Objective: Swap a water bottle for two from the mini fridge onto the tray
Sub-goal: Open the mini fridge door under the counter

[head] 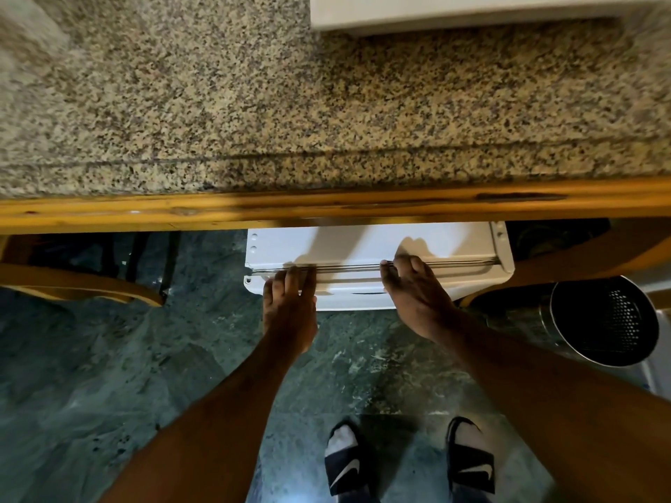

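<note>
A white mini fridge (363, 245) stands under the granite counter, seen from above. Its door (348, 297) sits against the body with a thin seam along the top. My left hand (288, 306) lies flat on the door's top edge near the left end, fingers reaching the seam. My right hand (417, 295) rests on the door's top edge further right, fingertips curled at the seam. Neither hand holds anything. No water bottle and no tray are in view.
A speckled granite counter (290, 103) with a wooden front edge (326, 206) overhangs the fridge. A white object (472, 9) sits at the counter's back. A perforated metal bin (602, 321) stands right of the fridge. A wooden chair (83, 281) is at left. My sandalled feet are below.
</note>
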